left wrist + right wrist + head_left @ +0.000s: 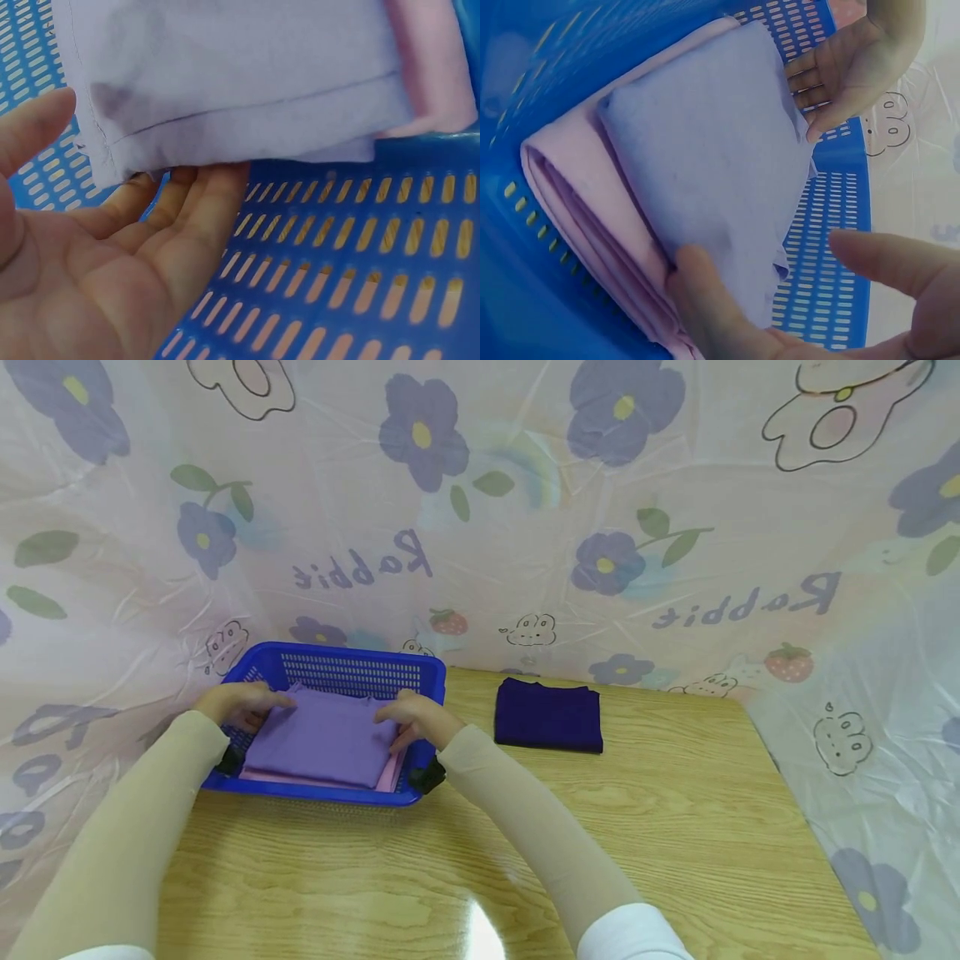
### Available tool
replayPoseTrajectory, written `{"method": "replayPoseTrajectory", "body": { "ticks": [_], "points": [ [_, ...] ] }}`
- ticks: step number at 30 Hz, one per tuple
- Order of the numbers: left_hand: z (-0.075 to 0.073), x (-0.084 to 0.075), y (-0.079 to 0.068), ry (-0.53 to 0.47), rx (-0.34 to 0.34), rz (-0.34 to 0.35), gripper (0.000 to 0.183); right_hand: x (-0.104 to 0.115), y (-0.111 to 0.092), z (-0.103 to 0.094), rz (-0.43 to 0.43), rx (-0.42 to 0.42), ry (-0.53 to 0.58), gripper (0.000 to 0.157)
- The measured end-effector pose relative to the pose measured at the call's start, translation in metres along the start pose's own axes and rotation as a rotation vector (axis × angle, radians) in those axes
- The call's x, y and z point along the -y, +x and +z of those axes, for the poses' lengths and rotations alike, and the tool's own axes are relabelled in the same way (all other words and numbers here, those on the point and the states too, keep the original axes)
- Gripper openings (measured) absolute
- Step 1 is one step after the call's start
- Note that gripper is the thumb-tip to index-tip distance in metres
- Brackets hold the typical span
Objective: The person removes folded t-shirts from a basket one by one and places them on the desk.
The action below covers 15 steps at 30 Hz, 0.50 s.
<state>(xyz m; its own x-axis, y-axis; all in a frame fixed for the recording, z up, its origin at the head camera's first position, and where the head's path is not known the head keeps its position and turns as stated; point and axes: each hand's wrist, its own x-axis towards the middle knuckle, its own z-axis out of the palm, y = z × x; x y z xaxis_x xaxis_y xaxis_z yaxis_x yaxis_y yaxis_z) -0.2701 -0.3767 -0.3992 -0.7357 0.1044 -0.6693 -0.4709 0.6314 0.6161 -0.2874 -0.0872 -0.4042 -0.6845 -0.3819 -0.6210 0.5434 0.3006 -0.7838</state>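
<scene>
A folded light purple cloth (322, 735) lies on a folded pink cloth (577, 161) inside a blue plastic basket (352, 652). At the purple cloth's left side is my left hand (243, 703), its fingers extended and the fingertips hidden under the cloth's edge in the left wrist view. The left thumb (45, 124) stands apart from those fingers, beside the cloth's corner. My right hand (422, 720) is at the opposite side, fingers spread, one finger (705, 296) against the purple cloth near the pink one. The right thumb (889, 259) is held away from the fabric.
A folded dark navy cloth (547, 717) lies on the wooden table (637, 827), right of the basket. Behind the table hangs a flowered, rabbit-print curtain (510, 543). The basket has slotted walls and stands near the table's back left.
</scene>
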Motion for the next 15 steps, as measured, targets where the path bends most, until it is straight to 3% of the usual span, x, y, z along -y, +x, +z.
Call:
{"method": "replayPoseTrajectory", "body": {
  "ticks": [5,15],
  "points": [
    [-0.0001,0.0017,-0.0019,0.002,-0.003,-0.01,0.094,-0.0015,-0.0007,0.0017,0.024,0.029,0.076,0.09],
    [0.0012,0.0007,-0.0004,0.01,0.046,-0.005,0.088,-0.0024,0.0018,0.001,0.017,0.047,0.062,0.091]
  ]
}}
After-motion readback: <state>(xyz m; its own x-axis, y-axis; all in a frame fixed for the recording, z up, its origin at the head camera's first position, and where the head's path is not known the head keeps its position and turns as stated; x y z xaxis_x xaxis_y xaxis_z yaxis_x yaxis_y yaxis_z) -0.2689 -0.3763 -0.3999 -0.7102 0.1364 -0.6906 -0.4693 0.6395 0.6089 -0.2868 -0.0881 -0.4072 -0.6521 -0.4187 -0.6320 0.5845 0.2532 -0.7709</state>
